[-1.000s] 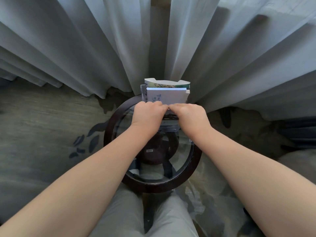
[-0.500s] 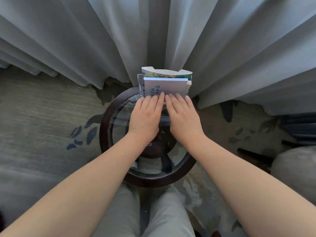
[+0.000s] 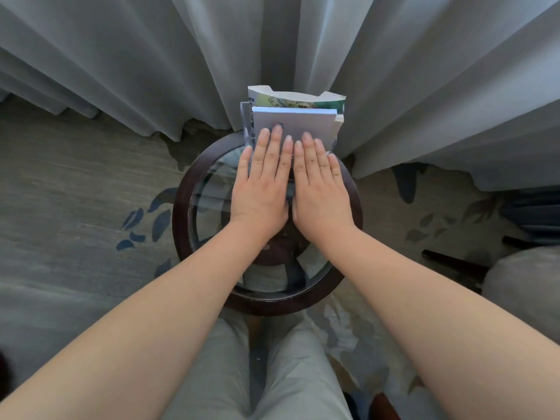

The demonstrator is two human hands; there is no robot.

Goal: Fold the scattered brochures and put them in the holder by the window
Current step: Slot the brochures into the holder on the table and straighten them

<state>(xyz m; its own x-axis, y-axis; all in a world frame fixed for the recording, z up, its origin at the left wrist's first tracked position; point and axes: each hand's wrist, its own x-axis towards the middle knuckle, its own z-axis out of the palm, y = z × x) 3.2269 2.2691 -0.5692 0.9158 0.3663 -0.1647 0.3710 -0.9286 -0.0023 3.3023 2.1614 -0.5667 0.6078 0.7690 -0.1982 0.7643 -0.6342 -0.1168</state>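
folded brochures [image 3: 303, 124] are stood in the clear holder [image 3: 246, 122] at the far edge of the glass table [image 3: 179, 213]. the left hand [image 3: 260, 189] and right hand [image 3: 321, 189] are laid flat, nothing gripped, the front one seemingly touched.

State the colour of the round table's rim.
Dark reddish-brown; the table rim shows best in the head view.

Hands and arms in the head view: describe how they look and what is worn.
The left hand and right hand are bare, with no rings, watch or gloves. Both forearms are bare; no sleeve shows. Fingernails look short and unpainted.
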